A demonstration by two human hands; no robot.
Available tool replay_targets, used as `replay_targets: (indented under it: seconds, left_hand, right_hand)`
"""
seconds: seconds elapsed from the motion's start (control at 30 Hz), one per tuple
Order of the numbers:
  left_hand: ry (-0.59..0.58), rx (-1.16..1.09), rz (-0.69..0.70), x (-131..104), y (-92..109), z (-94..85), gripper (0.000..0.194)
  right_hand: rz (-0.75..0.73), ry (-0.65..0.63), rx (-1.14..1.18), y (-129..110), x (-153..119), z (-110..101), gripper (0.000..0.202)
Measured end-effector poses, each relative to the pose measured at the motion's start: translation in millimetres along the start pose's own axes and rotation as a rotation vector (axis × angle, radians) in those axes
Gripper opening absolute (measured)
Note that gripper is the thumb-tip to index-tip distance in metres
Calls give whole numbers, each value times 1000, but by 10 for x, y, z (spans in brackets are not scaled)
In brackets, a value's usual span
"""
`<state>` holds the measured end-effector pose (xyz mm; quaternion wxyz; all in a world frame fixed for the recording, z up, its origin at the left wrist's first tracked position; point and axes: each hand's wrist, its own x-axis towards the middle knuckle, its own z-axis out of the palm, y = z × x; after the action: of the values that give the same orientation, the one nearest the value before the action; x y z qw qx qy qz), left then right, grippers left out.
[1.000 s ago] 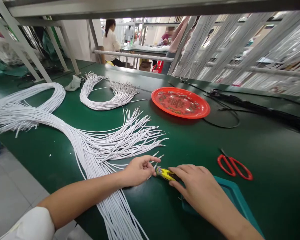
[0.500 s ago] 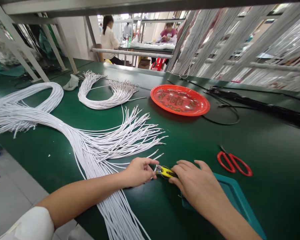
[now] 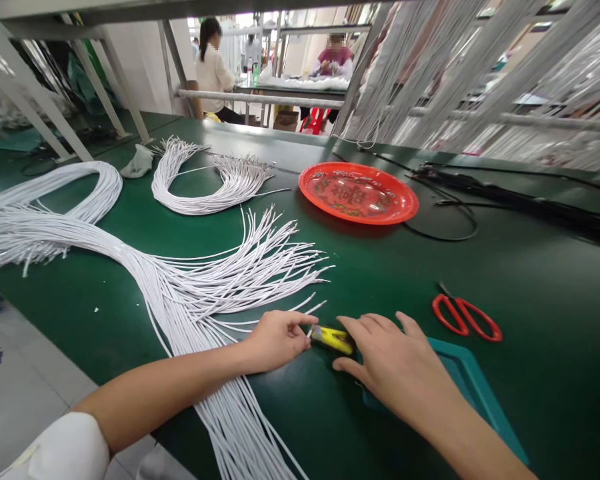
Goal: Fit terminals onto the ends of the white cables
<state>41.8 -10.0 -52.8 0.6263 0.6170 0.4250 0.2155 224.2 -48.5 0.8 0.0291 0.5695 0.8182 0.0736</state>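
Note:
My left hand (image 3: pixel 280 341) pinches the end of a white cable (image 3: pixel 309 332) between thumb and finger. Right beside that pinch is a small yellow-and-black tool (image 3: pixel 333 339), blurred, that looks like thread snips. My right hand (image 3: pixel 387 350) has its thumb and fingers parted around the tool's rear end; whether it touches the tool is hard to see. Under my left forearm runs a thick bundle of white cables (image 3: pixel 180 293), its loose tips fanned out on the green table (image 3: pixel 280 413). A teal tray (image 3: pixel 485 400) lies partly hidden beneath my right hand and wrist.
Red-handled scissors (image 3: pixel 465 317) lie to the right. Farther back are a red oval plate (image 3: pixel 359 193), black cables (image 3: pixel 530 203) and a curved white cable bundle (image 3: pixel 195 203). Metal rails (image 3: pixel 260 100) cross behind the table, and two people sit beyond them.
My right hand's fingers have spread away from the yellow tool, which has turned slightly. The left hand keeps its pinch. The view has shifted slightly.

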Motion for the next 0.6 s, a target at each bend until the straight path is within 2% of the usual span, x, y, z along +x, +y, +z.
replay_targets:
  seconds: [0.1, 0.23, 0.4, 0.5, 0.6]
  left_hand:
    - [-3, 16, 3, -9, 0, -9, 45]
    - [15, 16, 2, -4, -9, -12, 44]
    - [34, -19, -13, 2, -15, -21, 44]
    - [57, -73, -21, -7, 40, -41, 46]
    - [81, -211, -54, -23, 149, -74, 56]
  right_hand:
    - [-9, 4, 17, 21, -5, 79, 47]
    - [-9, 34, 43, 44, -20, 156, 42]
    - [6, 60, 124, 58, -32, 153, 36]
    - [41, 36, 216, 64, -30, 133, 40]
    - [117, 7, 363, 81, -23, 112, 46]
